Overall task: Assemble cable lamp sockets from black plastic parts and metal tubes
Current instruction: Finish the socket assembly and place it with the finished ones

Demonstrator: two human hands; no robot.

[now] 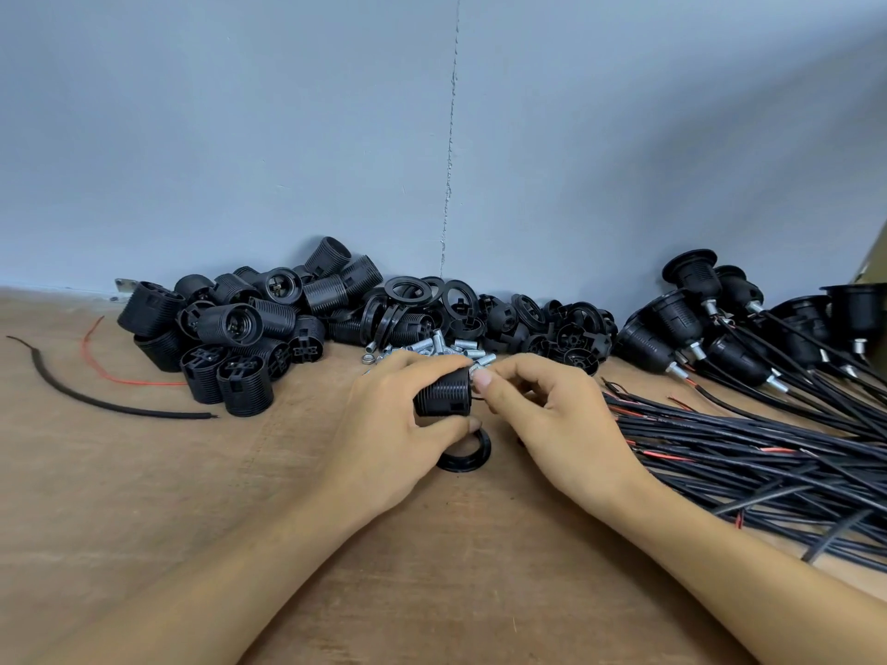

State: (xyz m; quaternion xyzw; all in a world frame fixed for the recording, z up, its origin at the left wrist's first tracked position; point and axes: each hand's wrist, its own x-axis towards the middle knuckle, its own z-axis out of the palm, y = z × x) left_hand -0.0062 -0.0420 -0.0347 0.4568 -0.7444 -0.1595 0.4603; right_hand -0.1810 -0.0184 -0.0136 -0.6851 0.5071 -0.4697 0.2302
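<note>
The left hand [398, 424] gripped a black threaded shell [444, 395] near the middle of the view, just above the desk [192, 496]. Its fingers curled over the shell's far side and its thumb lay along the near edge. The shell lay on its side, one end pointing to three o'clock. At that end the right hand [552, 415] pinched a small metal tube [476, 375] between thumb and forefinger, its other fingers loosely curled. Whether the tube had entered the shell could not be told. At six o'clock of the shell a black ring [464, 454] lay flat on the desk, partly hidden by the left thumb.

At twelve o'clock of the hands, just beyond the fingertips, sat a small heap of spare tubes [434, 348]. Black parts were banked along the foot of the wall [288, 136]. A pile of spare shells [230, 328] stood at ten o'clock, some upright and some tipped over. A cluster of rings [417, 300] lay at twelve, and a heap of caps [552, 328] at one. At two o'clock lay built sockets [696, 319], each with a metal tube at its narrow end. Their cables [768, 458] ran down in a thick bundle to four o'clock, close beside the right wrist, with red cores showing here and there. At nine o'clock, well apart from the hands, a stray cable [110, 405] curved across the desk, and a thin red wire [115, 374] lay just beyond it.
</note>
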